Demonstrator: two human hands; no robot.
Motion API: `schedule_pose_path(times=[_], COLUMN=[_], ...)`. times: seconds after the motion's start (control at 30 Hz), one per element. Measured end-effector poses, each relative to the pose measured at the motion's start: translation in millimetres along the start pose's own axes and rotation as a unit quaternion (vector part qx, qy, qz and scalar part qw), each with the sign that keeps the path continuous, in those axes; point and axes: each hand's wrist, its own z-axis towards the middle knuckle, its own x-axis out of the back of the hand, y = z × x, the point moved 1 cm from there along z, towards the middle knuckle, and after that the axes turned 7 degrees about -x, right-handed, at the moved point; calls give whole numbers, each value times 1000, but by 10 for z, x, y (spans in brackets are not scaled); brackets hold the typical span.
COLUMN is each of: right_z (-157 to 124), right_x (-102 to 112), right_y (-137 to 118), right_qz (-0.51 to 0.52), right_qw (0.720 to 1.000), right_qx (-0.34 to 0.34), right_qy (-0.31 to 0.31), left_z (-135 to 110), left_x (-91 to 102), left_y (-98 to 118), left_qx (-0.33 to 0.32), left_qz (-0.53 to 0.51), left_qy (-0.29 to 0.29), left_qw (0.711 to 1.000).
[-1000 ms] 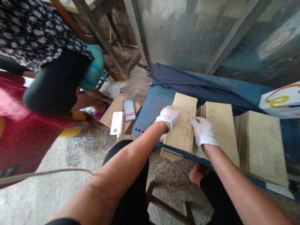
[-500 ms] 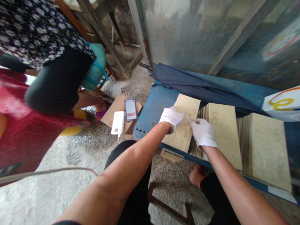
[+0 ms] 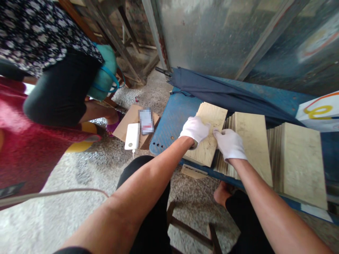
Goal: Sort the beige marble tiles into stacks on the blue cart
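Observation:
A thin pale wooden board (image 3: 202, 157) lies tilted on a small stack at the left end of a blue bench. My left hand (image 3: 194, 127), in a white glove, is closed over its left edge, one finger reaching across the face; the fingertips underneath are hidden. At the board's right edge my right hand (image 3: 230, 143), also gloved, pinches with thumb and fingers. Small dark marks show on the wood between the hands. To the right lean a middle row of boards (image 3: 254, 144) and a right row of boards (image 3: 304, 165), both fanned.
A folded dark umbrella (image 3: 212, 88) lies along the back of the blue bench (image 3: 165, 127). Left of it, a white power bank (image 3: 132, 137) and a phone (image 3: 146, 121) rest on cardboard (image 3: 123, 121). Another person (image 3: 60, 88) sits at left. A wooden stool (image 3: 190, 233) stands below.
Both hands stay at the same board, which has tilted slightly. The right fingers have shifted a little along its right edge. The whole view has moved slightly.

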Motion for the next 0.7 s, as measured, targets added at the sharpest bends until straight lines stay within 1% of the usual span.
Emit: schedule_pose_path(times=[0.17, 0.33, 0.43, 0.5, 0.6, 0.7], right_z=[13, 21, -7, -36, -78, -114], right_x=[35, 60, 69, 79, 100, 124], right_y=[-11, -19, -38, -50, -64, -75], right_qz=[-21, -21, -45, -63, -99, -141], right_qw=[1000, 1000, 999, 998, 995, 990], right_qx=[-2, -2, 4, 3, 6, 21], right_qy=[8, -19, 4, 16, 10, 8], left_z=[-52, -77, -77, -78, -79, -67], left_x=[34, 79, 95, 114, 132, 111], left_y=[51, 86, 90, 81, 55, 22], left_qx=[-6, -21, -23, -20, 0, 15], left_qz=[10, -19, -27, -13, 12, 24], left_qy=[2, 42, 24, 25, 21, -8], left_qw=[1000, 999, 999, 999, 1000, 1000])
